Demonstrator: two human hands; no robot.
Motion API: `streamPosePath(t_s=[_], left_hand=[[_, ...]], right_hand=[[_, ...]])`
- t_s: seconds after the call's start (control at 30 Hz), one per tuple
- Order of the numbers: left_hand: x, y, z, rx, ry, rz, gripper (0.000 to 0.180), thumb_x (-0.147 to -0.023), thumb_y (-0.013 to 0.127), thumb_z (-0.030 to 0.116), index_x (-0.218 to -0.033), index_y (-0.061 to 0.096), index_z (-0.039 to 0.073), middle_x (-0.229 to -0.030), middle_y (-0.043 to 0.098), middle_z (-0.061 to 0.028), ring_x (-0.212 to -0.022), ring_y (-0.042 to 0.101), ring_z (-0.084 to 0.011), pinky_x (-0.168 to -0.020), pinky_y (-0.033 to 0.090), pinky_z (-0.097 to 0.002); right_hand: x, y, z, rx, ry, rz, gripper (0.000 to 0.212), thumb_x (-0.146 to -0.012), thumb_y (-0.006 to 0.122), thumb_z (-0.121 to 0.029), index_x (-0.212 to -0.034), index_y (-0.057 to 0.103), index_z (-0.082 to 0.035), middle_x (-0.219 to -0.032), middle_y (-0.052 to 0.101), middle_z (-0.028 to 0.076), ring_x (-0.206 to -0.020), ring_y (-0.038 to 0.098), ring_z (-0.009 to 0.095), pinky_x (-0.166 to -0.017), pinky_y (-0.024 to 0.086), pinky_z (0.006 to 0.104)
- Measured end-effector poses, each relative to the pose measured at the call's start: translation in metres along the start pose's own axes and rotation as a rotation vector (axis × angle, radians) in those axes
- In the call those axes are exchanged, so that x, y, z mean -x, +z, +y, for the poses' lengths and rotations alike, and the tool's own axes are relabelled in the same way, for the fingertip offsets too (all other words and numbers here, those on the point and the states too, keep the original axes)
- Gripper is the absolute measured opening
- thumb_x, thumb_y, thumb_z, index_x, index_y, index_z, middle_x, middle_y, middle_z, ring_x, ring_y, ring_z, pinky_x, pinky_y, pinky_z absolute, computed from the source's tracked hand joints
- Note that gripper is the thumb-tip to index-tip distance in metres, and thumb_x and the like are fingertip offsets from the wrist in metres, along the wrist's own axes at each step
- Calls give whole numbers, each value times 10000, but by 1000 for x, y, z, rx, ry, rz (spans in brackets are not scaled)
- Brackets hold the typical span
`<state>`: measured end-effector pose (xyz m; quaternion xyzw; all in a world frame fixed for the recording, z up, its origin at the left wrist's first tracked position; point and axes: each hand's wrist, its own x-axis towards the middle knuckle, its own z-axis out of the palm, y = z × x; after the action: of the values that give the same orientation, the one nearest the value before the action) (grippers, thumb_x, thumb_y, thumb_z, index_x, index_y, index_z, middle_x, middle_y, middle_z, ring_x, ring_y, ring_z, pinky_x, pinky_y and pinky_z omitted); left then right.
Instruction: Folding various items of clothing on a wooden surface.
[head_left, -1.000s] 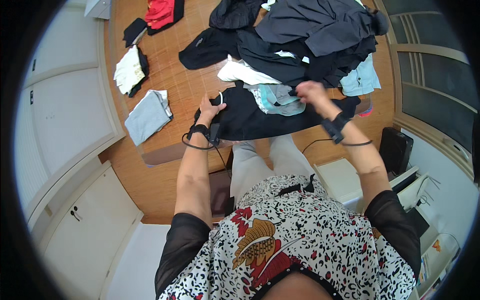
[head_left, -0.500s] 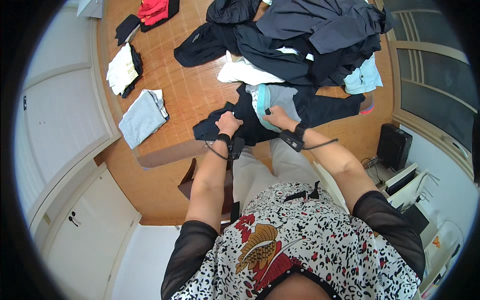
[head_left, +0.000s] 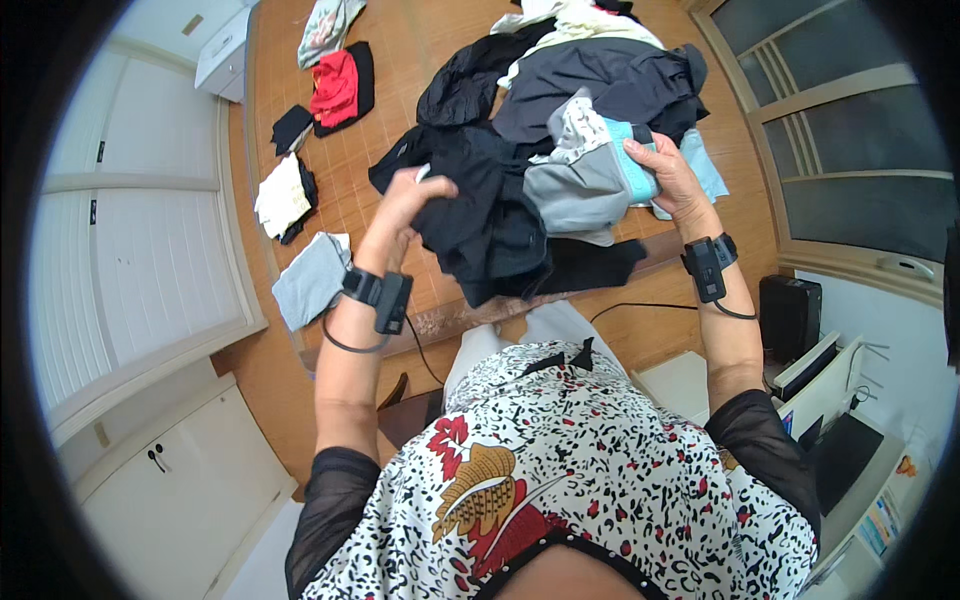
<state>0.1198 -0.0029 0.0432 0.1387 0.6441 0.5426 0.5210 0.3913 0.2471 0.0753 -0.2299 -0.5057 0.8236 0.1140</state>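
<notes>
Clothes spread across a table (head_left: 400,160), hands raised above its near edge.

The left hand (head_left: 405,205) grips a garment (head_left: 480,215) lifted before the clothes pile (head_left: 600,70); the right hand (head_left: 670,170) holds a second garment (head_left: 585,170) just right of it. Left of both, folded cloths (head_left: 312,280) lie in a row along the table's left side, well apart from the pile.

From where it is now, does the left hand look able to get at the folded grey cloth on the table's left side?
Probably yes. The folded grey cloth lies apart on bare table, just left of the left hand, with nothing over it. But that hand is gripping a black garment, so it isn't free.
</notes>
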Motion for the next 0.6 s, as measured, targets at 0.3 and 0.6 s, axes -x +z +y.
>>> streamPosePath(t_s=[0.3, 0.6], left_hand=[[-35, 90, 184, 367, 641, -213, 229, -821, 766, 118, -1012, 694, 13, -964, 707, -49, -893, 673, -151, -813, 536, -273], [-22, 136, 125, -635, 842, -647, 776, -838, 771, 263, -1481, 380, 74, -1394, 527, -160, -1310, 476, -240, -1124, 325, -386]], right_hand=[[35, -6, -59, 52, -122, 16, 265, -987, 587, -285, -1006, 670, -34, -912, 697, 36, -774, 661, 98, -710, 536, 246], [37, 37, -81, 928, 71, -482, 413, -987, 555, -404, -1012, 687, -13, -820, 623, -25, -791, 525, 67, -709, 461, 274]])
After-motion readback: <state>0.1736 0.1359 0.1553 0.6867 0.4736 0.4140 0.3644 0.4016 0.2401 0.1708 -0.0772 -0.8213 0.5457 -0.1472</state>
